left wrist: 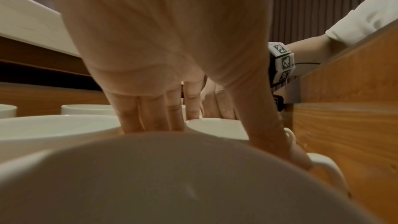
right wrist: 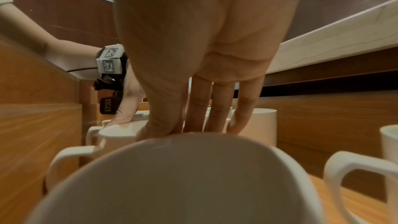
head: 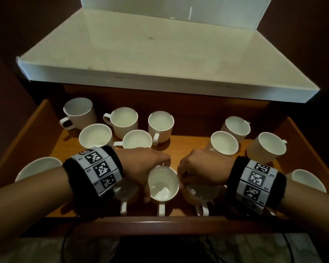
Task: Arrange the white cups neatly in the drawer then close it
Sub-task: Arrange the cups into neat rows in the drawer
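An open wooden drawer (head: 160,222) holds several white cups. Three stand in a front row with their handles toward me. My left hand (head: 156,179) grips the middle cup (head: 165,188), fingers on its far rim and thumb (left wrist: 269,125) down its left side. The left front cup (head: 122,192) sits under that wrist and fills the left wrist view (left wrist: 172,176). My right hand (head: 184,177) arches over the right front cup (head: 201,192), its straight fingers (right wrist: 215,122) pointing down and its fingertips touching the middle cup's right rim (right wrist: 120,131).
Loose cups stand unordered behind: a group at the back left (head: 123,120), three at the back right (head: 224,143), one at the far left (head: 38,166) and one at the far right (head: 308,179). A white countertop (head: 160,54) overhangs the drawer's back.
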The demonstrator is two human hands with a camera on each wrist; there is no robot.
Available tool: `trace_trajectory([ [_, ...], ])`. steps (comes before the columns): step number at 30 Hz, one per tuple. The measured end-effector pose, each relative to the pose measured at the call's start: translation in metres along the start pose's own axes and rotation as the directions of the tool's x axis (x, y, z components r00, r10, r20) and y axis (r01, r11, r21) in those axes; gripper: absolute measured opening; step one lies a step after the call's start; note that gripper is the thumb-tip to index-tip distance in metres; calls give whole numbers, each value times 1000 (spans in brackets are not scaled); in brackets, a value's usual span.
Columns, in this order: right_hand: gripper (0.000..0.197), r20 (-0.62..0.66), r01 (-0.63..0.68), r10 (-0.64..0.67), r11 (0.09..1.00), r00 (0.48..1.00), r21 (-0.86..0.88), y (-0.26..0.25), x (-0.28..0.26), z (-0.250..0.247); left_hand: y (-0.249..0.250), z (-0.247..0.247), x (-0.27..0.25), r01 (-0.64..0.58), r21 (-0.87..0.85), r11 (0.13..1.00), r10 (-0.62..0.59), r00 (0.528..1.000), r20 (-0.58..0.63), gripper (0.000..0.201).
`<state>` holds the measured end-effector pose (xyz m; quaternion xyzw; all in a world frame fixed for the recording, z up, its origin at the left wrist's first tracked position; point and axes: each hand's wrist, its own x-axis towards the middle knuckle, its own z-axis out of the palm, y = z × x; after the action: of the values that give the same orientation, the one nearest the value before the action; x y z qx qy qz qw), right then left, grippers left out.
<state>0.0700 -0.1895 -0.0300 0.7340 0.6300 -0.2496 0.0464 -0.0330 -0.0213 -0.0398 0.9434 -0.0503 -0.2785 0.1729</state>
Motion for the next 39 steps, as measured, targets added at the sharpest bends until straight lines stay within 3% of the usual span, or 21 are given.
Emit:
trace_trajectory([
  [11, 23, 7, -1, 1, 999, 1000, -38, 2, 2, 0, -1, 3, -8, 41, -6, 999, -41, 999, -16, 84],
  [14, 39, 10, -38, 39, 996, 999, -79, 1, 3, -12, -11, -4, -21, 89, -28, 996, -90, 996, -19, 98],
  [17, 55, -89, -51, 43, 995, 995, -84, -5, 9, -28, -31, -18, -42, 109, -16, 994, -109, 992, -55, 87],
  [20, 59, -127, -17, 14, 1000, 992, -23, -24, 26, -34, -48, -21, -56, 161, 48, 986, -160, 987, -31, 80],
  [25, 78, 21, 34, -34, 999, 999, -7, -57, 58, -17, -54, 1, -60, 60, 45, 997, -63, 996, 62, 91],
  [27, 87, 38, 23, -22, 999, 999, -30, -64, 61, -12, -53, 6, -57, 69, 74, 995, -76, 993, 94, 91],
  [33, 65, 28, -65, 67, 994, 997, -87, -73, 69, -4, -59, 13, -55, 36, 122, 992, -47, 995, 88, 84],
  [39, 69, 47, -82, 84, 996, 995, -26, -76, 70, -7, -65, 16, -54, 23, 85, 996, -30, 996, 79, 89],
])
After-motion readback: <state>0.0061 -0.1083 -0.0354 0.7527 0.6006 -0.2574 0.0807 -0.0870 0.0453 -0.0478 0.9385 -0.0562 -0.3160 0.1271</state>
